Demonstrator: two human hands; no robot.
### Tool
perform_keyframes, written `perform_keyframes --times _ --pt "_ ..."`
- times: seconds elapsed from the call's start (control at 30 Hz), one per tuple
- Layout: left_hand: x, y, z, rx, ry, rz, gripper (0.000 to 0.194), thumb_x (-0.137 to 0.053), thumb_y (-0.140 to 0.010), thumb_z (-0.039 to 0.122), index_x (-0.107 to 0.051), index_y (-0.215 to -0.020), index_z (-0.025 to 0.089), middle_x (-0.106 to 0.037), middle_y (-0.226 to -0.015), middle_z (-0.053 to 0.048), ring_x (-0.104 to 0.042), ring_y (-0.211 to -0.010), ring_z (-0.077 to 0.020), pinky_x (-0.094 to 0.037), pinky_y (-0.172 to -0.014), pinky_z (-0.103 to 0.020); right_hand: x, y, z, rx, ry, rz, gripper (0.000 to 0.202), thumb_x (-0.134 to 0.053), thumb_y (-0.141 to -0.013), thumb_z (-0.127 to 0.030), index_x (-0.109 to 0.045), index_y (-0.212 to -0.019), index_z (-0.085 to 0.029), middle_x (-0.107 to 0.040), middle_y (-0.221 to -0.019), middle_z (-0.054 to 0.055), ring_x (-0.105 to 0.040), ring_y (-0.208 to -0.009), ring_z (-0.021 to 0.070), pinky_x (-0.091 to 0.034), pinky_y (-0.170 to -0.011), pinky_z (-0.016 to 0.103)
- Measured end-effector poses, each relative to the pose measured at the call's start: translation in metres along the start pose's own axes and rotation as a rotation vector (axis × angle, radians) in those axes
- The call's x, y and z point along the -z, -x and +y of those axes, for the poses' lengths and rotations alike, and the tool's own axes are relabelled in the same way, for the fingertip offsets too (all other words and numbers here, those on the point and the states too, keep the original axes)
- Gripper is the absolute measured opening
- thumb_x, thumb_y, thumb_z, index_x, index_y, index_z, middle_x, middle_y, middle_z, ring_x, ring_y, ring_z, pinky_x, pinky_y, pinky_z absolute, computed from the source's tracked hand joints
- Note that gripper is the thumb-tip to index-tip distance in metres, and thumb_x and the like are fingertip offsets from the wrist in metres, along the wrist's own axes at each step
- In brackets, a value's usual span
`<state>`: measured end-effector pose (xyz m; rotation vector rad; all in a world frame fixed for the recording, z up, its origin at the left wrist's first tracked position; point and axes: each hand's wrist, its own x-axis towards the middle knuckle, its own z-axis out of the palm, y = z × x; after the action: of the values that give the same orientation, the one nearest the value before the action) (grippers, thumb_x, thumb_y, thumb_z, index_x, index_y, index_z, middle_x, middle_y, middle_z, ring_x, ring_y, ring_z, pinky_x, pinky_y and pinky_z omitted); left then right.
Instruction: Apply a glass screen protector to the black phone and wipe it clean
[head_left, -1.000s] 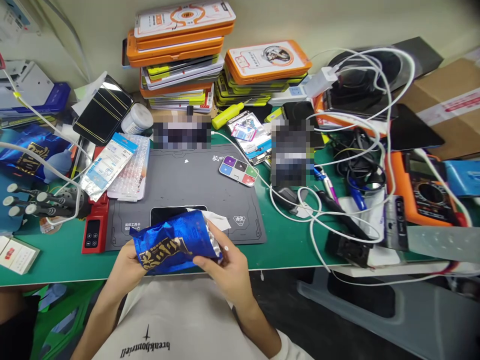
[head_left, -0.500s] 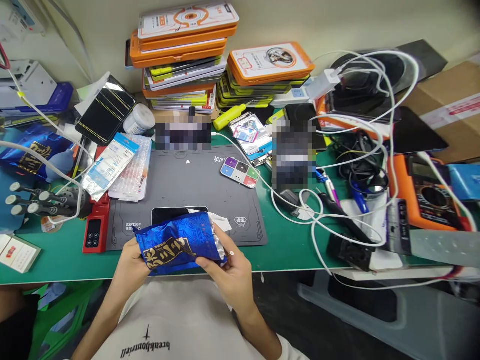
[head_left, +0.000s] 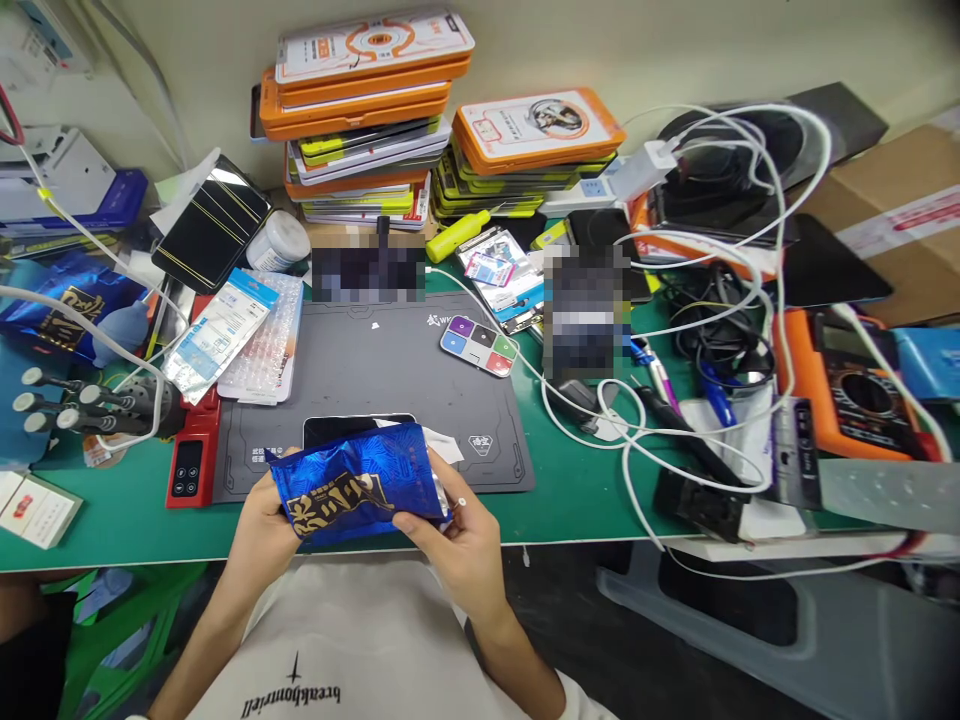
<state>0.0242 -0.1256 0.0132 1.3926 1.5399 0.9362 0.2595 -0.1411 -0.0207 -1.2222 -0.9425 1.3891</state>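
A blue foil snack packet with gold and black lettering is held between both hands, just above the near edge of the bench. My left hand grips its left end, the fingers mostly hidden behind it. At the other end, my right hand has its thumb on the front and its fingers behind. Silvery foil shows at the packet's right edge. Behind it, a phone lies on the grey work mat, partly covered by the packet, with a piece of white paper beside it.
Stacked orange cases stand at the back. Loose white cables and an orange multimeter lie to the right. On the left are a screwdriver holder, a red device, another blue packet and a small white box.
The packet's front looks slightly flatter and its lettering faces me a little more. Both hands keep their hold in nearly the same place.
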Motion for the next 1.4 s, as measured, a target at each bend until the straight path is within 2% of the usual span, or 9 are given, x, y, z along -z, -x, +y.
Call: perform_keyframes --times 0.1,0.3,0.4,0.57,0.8,0.97,1.13,1.27,1.4 --pt "0.000 -0.002 0.000 0.000 0.029 -0.022 0.060 -0.098 -0.083 0.071 -0.074 -0.057 0.023 -0.079 -0.079 -0.008 -0.073 -0.077 -0.0233 -0.067 -0.076 -0.033 -0.001 0.000 0.000 0.001 -0.017 -0.013 0.066 -0.104 -0.088 -0.052 -0.086 -0.148 -0.030 -0.091 -0.136 0.008 -0.092 -0.110 0.0300 -0.078 -0.099 0.040" --pt "0.001 -0.003 -0.001 -0.014 0.064 -0.024 0.063 -0.096 -0.086 0.071 -0.073 -0.055 0.022 -0.080 -0.080 -0.010 -0.075 -0.079 -0.0241 -0.067 -0.076 -0.033 -0.003 -0.003 -0.004 -0.019 -0.081 -0.081 0.074 -0.106 -0.086 -0.051 -0.081 -0.154 -0.035 -0.086 -0.148 0.006 -0.089 -0.127 0.0332 -0.075 -0.108 0.043" --pt "0.003 -0.005 0.000 -0.029 0.068 -0.020 0.065 -0.094 -0.087 0.074 -0.072 -0.054 0.022 -0.083 -0.089 -0.011 -0.077 -0.085 -0.0255 -0.068 -0.079 -0.035 -0.005 -0.005 -0.006 -0.036 -0.090 -0.098 0.074 -0.106 -0.086 -0.052 -0.081 -0.154 -0.035 -0.087 -0.146 0.006 -0.089 -0.126 0.0324 -0.076 -0.106 0.041" --pt "0.007 -0.008 0.002 -0.033 0.034 -0.041 0.055 -0.098 -0.086 0.066 -0.076 -0.059 0.022 -0.086 -0.100 -0.011 -0.076 -0.086 -0.0235 -0.066 -0.076 -0.032 -0.005 -0.007 -0.003 -0.068 -0.069 -0.092 0.074 -0.106 -0.085 -0.055 -0.084 -0.151 -0.032 -0.088 -0.144 0.008 -0.089 -0.124 0.0336 -0.076 -0.106 0.044" --pt "0.008 -0.004 -0.001 -0.062 -0.007 -0.015 0.049 -0.094 -0.092 0.059 -0.079 -0.064 0.022 -0.086 -0.099 -0.010 -0.075 -0.083 -0.0222 -0.063 -0.075 -0.031 -0.004 -0.007 -0.001 -0.090 -0.052 -0.105 0.074 -0.104 -0.085 -0.059 -0.085 -0.150 -0.030 -0.090 -0.140 0.008 -0.089 -0.122 0.0340 -0.076 -0.106 0.045" --pt "0.009 -0.004 -0.004 -0.086 -0.056 0.044 0.043 -0.094 -0.092 0.055 -0.078 -0.066 0.023 -0.085 -0.095 -0.008 -0.077 -0.090 -0.0234 -0.065 -0.083 -0.031 -0.003 -0.010 0.000 -0.101 -0.045 -0.119 0.074 -0.105 -0.085 -0.057 -0.085 -0.150 -0.029 -0.092 -0.131 0.009 -0.091 -0.106 0.0305 -0.079 -0.092 0.041" --pt "0.010 -0.001 -0.009 -0.076 -0.085 0.089 0.032 -0.092 -0.093 0.050 -0.084 -0.077 0.023 -0.086 -0.103 -0.008 -0.078 -0.093 -0.0233 -0.065 -0.083 -0.030 -0.004 -0.011 0.003 -0.118 -0.068 -0.103 0.074 -0.104 -0.085 -0.059 -0.084 -0.151 -0.030 -0.089 -0.143 0.009 -0.088 -0.122 0.0328 -0.075 -0.109 0.047" --pt "0.012 -0.001 -0.011 -0.049 -0.075 0.065 0.028 -0.092 -0.092 0.049 -0.087 -0.085 0.022 -0.087 -0.106 -0.009 -0.080 -0.095 -0.0247 -0.065 -0.083 -0.030 -0.005 -0.010 0.005 -0.123 -0.092 -0.061 0.072 -0.105 -0.084 -0.059 -0.087 -0.146 -0.028 -0.090 -0.137 0.009 -0.088 -0.114 0.0316 -0.076 -0.103 0.046" --pt "0.022 -0.005 -0.012 -0.012 -0.047 0.026 0.033 -0.094 -0.090 0.054 -0.089 -0.086 0.022 -0.087 -0.099 -0.008 -0.081 -0.094 -0.0266 -0.067 -0.083 -0.031 -0.005 -0.009 0.005 -0.117 -0.113 -0.119 0.068 -0.104 -0.086 -0.059 -0.088 -0.145 -0.029 -0.092 -0.127 0.008 -0.087 -0.109 0.0316 -0.077 -0.100 0.046"
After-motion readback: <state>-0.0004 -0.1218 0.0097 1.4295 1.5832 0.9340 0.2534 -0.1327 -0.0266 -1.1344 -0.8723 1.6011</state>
